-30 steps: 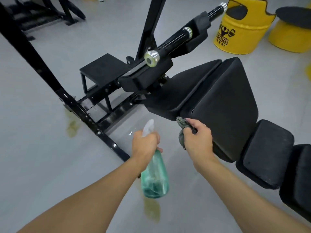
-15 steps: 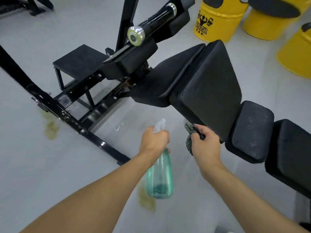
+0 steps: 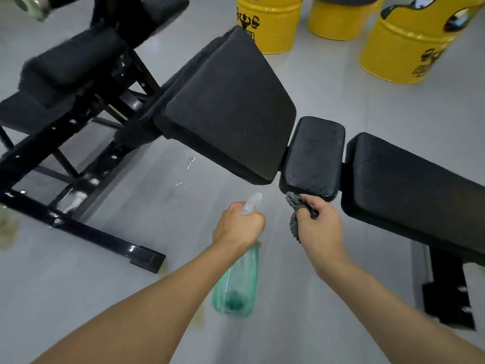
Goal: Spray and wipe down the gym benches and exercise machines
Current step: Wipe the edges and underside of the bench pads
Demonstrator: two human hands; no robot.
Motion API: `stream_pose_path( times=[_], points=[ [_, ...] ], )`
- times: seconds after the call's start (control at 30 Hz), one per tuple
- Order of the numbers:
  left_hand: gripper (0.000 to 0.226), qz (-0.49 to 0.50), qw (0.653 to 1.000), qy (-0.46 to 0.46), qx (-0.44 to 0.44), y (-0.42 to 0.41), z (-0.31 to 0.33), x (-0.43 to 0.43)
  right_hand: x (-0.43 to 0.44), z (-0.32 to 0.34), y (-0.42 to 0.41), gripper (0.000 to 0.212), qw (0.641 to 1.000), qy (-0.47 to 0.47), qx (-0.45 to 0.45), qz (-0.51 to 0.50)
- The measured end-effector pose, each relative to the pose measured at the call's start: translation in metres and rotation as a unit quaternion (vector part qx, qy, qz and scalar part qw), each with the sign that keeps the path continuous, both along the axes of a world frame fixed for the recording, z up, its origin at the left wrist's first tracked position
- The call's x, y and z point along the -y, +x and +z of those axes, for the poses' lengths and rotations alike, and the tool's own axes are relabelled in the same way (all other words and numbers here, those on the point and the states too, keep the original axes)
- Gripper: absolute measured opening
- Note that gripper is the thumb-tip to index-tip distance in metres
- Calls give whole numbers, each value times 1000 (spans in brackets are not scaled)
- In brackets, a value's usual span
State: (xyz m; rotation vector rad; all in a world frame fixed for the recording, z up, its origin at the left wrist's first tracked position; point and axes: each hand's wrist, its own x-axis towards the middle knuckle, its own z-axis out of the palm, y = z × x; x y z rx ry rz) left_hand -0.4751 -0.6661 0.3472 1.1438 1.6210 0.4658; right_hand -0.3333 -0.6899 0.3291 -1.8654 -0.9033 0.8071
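Glossy pale grey floor (image 3: 341, 106) around me, yellowish stains (image 3: 8, 229) at my left, three yellow barrel-shaped seats (image 3: 273, 24) ahead, black logos on two

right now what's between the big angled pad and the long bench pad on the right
In the head view, a small black pad sits between them; the right hand holds a grey cloth at its near edge.

A small pad (image 3: 315, 156) sits between a wide pad (image 3: 228, 109) on its left and a long pad (image 3: 420, 185) on its right. At its near edge, the right hand (image 3: 319, 227) holds a cloth (image 3: 295, 206). Just left, the left hand (image 3: 238, 224) holds the spray bottle (image 3: 236, 285). Drums (image 3: 267, 22) stand on the floor (image 3: 341, 95) behind.
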Motion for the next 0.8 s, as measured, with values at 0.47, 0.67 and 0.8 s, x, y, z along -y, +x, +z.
stream_pose_path(
  times=[0.47, 0.67, 0.8],
  points=[
    [34, -92, 982, 163, 8, 175, -151, 33, 52, -161, 196, 27, 985, 142, 100, 0],
    [9, -192, 959, 208, 18, 255, -182, 55, 78, -194, 279, 29, 969, 192, 123, -98],
    [55, -252, 938, 239, -4, 297, -188, 67, 98, -202, 332, 30, 956, 208, 127, -161]
  ],
)
